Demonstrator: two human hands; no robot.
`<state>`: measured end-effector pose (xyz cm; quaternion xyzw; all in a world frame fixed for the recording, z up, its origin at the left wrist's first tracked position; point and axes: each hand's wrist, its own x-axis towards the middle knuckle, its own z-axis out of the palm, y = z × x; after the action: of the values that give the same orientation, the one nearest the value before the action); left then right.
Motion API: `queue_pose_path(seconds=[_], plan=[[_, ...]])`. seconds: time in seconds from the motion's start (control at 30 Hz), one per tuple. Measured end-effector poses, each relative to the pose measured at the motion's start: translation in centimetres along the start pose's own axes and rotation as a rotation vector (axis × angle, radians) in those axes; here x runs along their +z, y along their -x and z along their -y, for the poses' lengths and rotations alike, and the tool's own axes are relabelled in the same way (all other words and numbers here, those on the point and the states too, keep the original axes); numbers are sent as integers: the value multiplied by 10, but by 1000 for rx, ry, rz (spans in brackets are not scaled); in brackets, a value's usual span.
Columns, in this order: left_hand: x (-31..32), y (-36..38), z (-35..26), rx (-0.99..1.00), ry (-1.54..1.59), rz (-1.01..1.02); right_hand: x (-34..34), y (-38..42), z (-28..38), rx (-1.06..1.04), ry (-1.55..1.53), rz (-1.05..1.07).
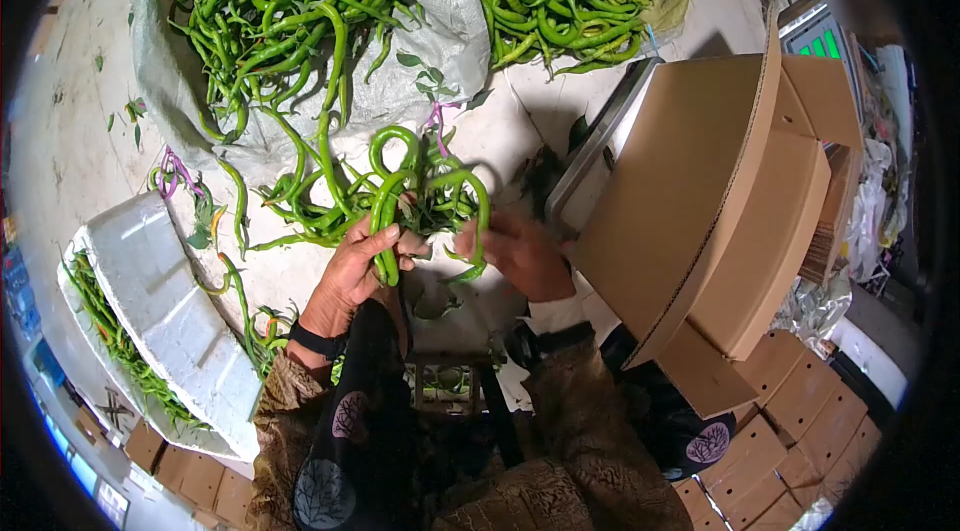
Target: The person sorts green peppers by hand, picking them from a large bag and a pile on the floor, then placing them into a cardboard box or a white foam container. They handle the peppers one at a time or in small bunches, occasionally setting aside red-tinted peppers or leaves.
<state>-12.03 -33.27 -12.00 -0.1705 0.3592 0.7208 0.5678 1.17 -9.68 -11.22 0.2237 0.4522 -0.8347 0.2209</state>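
Left hand (352, 261) gripped curved green chili peppers (386, 211) | right hand (520, 256) blurred beside them, could not tell its grip | woven sack (450, 31) beyond held more | cardboard box (670, 161) sat at right

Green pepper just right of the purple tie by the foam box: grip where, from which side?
Probably pinch the green pepper across its middle, from above: it's long and slender, its upper side is uncovered, and its midsection lies clear of the tangled pile.

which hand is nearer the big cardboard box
Right: the right hand is just left of the cardboard box in the picture; the left hand is farther out on that same side, holding green peppers.
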Motion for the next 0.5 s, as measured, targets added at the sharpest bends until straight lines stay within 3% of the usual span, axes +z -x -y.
queue_pose_path(seconds=[0.03,0.1,0.13,0.17,0.2,0.23,0.3,0.37,0.43,0.47,0.5], plan=[[8,4,-1,0,-1,-2,-1,9,0,65,345,36],[18,8,-1,63,-61,-81,-6,27,-46,7,526,300],[17,10,0,61,-166,-73,1,37,-67,5,525,300],[18,9,4,61,-168,-70,13,46,-88,117,830,254],[23,8,9,69,-360,-41,21,47,-99,234,1135,202],[24,8,16,78,-550,-15,29,42,-96,235,1137,205],[31,12,36,308,-1211,17,45,35,-87,-35,227,-132],[36,11,57,651,-1457,198,47,28,-86,33,312,-182],[52,15,29,594,-1542,226,62,17,-94,-322,-164,-456],[45,10,11,425,-1570,224,61,17,-83,28,-440,-643],[40,4,-5,248,-1591,223,58,16,-77,32,-443,-642]])
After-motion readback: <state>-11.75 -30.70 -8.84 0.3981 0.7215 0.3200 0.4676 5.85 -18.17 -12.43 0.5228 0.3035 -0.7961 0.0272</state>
